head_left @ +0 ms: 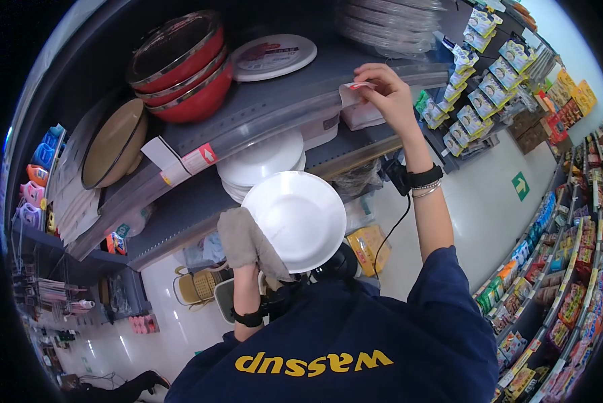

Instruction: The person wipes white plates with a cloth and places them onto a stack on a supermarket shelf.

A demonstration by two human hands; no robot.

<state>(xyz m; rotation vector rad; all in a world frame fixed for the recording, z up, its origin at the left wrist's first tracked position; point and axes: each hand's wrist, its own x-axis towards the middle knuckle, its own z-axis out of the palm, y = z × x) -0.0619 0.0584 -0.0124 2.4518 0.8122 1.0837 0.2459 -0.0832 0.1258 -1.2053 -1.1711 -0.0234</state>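
A shallow white plate [301,221] is tilted up in front of my chest. My left hand [246,274] grips its left rim through a grey cloth [238,239] that hides the fingers. Farther right, my right hand [391,98] pinches a white and red paper tag [352,93] at the clear strip on the shelf's front edge [281,118]. Behind the held plate, a stack of white plates [261,156] stands on the lower shelf. Left of the tag, a pale container [321,131] partly shows under the upper shelf.
Nested red bowls [190,95], a beige bowl [115,143] and a labelled white lid or plate [276,55] occupy the upper shelf. Price tags [185,161] jut from its edge. Hanging packets [482,101] flank the right end. Snack shelves [558,272] line the right; baskets [198,287] sit below.
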